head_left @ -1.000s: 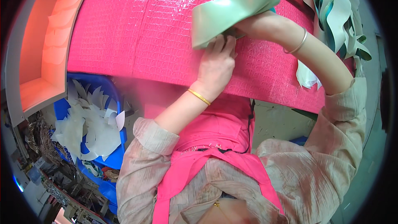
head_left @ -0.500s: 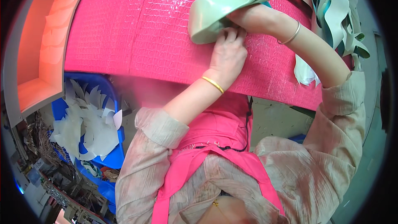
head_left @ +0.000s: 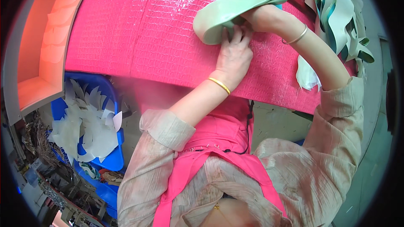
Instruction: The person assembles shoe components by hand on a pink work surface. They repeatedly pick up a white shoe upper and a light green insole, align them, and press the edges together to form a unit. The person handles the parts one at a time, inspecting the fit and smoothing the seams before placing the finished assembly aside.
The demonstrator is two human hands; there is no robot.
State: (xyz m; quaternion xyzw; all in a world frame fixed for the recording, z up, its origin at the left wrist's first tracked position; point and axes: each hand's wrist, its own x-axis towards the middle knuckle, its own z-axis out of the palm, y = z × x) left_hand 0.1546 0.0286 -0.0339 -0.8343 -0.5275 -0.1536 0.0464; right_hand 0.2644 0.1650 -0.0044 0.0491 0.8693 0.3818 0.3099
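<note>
A glossy, pale green shoe upper (head_left: 221, 10), curved and hollow, is held just above the far part of the pink table cover. My right hand (head_left: 267, 18), with a silver bangle at its wrist, reaches into the folded edge of the upper; its fingertips are hidden behind the material. My left hand (head_left: 235, 54), with a yellow bangle, comes from below. Its bent fingers take hold of the upper's lower edge close to my right hand, and their tips are partly covered.
A pink textured cover (head_left: 113, 29) lies over the table. More pale green pieces (head_left: 338, 21) hang in a pile at the far right, with white scraps (head_left: 307, 75) below. Left of me stand a blue bin (head_left: 113, 151) of white offcuts and an orange-lit box (head_left: 29, 63).
The shoe upper has shifted a little to the right and turned slightly, with both hands following it. My left fingers show more clearly at its lower edge.
</note>
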